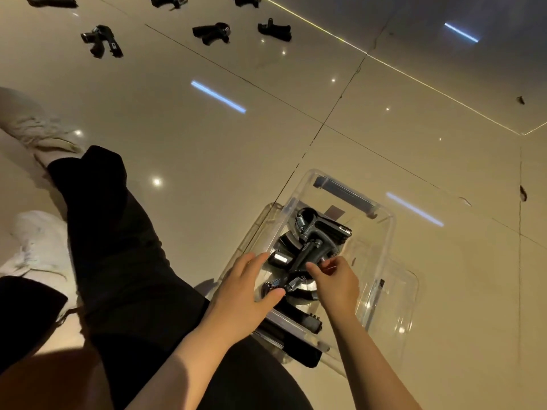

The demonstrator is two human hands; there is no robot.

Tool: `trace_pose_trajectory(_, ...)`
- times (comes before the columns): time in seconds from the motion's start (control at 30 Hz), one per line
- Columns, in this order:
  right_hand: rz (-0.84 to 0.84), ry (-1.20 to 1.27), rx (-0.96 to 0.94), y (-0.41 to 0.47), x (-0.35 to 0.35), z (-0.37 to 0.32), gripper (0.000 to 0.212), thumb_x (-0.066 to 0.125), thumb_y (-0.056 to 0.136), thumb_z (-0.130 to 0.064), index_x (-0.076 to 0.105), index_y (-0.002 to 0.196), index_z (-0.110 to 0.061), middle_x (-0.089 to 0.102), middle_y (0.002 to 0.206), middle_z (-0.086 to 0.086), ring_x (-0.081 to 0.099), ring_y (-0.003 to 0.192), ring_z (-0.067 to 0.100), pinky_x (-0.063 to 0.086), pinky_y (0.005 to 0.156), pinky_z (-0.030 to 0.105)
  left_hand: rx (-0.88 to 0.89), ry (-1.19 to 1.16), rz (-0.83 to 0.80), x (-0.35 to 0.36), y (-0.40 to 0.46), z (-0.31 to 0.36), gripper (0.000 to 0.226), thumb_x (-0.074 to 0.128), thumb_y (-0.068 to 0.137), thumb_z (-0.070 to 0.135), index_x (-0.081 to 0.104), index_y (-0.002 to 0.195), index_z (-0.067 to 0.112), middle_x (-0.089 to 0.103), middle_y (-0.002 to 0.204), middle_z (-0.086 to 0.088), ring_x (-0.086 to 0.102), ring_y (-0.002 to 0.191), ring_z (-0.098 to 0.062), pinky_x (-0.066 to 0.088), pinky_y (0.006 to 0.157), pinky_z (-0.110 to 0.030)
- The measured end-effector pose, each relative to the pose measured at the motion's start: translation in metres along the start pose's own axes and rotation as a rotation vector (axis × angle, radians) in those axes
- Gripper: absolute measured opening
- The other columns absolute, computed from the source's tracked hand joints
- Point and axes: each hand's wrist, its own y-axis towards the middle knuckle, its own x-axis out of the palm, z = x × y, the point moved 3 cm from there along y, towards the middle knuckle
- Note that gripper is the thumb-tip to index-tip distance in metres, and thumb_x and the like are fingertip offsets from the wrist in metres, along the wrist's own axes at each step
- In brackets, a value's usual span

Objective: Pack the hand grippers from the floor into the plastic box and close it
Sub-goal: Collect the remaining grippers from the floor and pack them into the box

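Head view was pointed down at a clear plastic box [381, 232] sat on the glossy tiled floor [183, 119], right next to the person's black-trousered leg [118, 247]. Lid wasn't on the box; a clear lid [405, 294] looked to be lying under or beside it on the right, though the exact arrangement couldn't really be told through all that transparent plastic.

Several black hand grippers with metal springs were already piled inside the box. The topmost hand gripper [319, 232] was laid across the middle, spring end towards the far wall. Another one with its coil spring [284, 284] showing was sat nearer the front.

Both hands were reaching into the box. The left hand [245, 294] was spread loosely over the near-left part, thumb touching the spring of the front gripper, fingers relaxed and not clamped on anything. The right hand [334, 279] was pinched at the fingertips on the lower handle end of the top gripper, so a light grip there.

Further off, more grippers were left scattered on the floor at the top of frame: one hand gripper on the left [102, 41], one in the middle [211, 32], one to the right [275, 29], plus a few more cut off by the top edge. White shoes [38, 241] were seen at left.
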Motion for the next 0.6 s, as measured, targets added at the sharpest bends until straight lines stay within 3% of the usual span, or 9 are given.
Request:
trace_pose_trajectory(0.13,-0.101,-0.355,-0.198,-0.008,0.012,0.0,0.023,0.06,0.086,-0.046,0.056,0.092,-0.024,0.061,0.08,-0.009,0.059,0.074,0.012,0.048,0.062,0.028,-0.014,0.022,-0.014,0.001,0.002,0.001,0.06,0.049,0.092,0.041,0.02,0.144,0.034,0.015,0.151,0.012,0.022,0.136,-0.008,0.029,0.107,-0.028)
trace_pose_trajectory(0.33,-0.108,-0.634,-0.43,-0.007,-0.016,-0.019,0.029,0.049,0.092,-0.048,0.061,0.089,-0.022,0.065,0.078,-0.004,0.059,0.068,0.014,0.041,0.057,0.025,-0.03,0.054,-0.029,0.002,0.004,0.004,0.055,0.045,0.095,0.038,0.021,0.144,0.033,0.016,0.15,0.013,0.024,0.135,-0.007,0.029,0.104,-0.026)
trace_pose_trajectory(0.47,-0.295,-0.826,-0.408,0.013,-0.007,-0.026,0.043,0.053,0.09,-0.046,0.046,0.061,-0.016,0.048,0.059,-0.002,0.05,0.058,0.018,0.036,0.052,0.025,-0.027,0.046,-0.022,0.0,0.003,0.004,0.054,0.045,0.095,0.037,0.022,0.143,0.034,0.018,0.15,0.014,0.025,0.134,-0.005,0.028,0.102,-0.023)
trace_pose_trajectory(0.6,-0.449,-0.822,-0.281,0.042,0.031,-0.015,0.048,0.052,0.089,-0.053,0.041,0.059,-0.016,0.051,0.067,0.002,0.055,0.067,0.021,0.041,0.058,0.027,-0.045,0.035,-0.03,0.0,0.002,0.001,0.054,0.046,0.094,0.037,0.022,0.143,0.035,0.02,0.15,0.014,0.027,0.134,-0.007,0.029,0.104,-0.026)
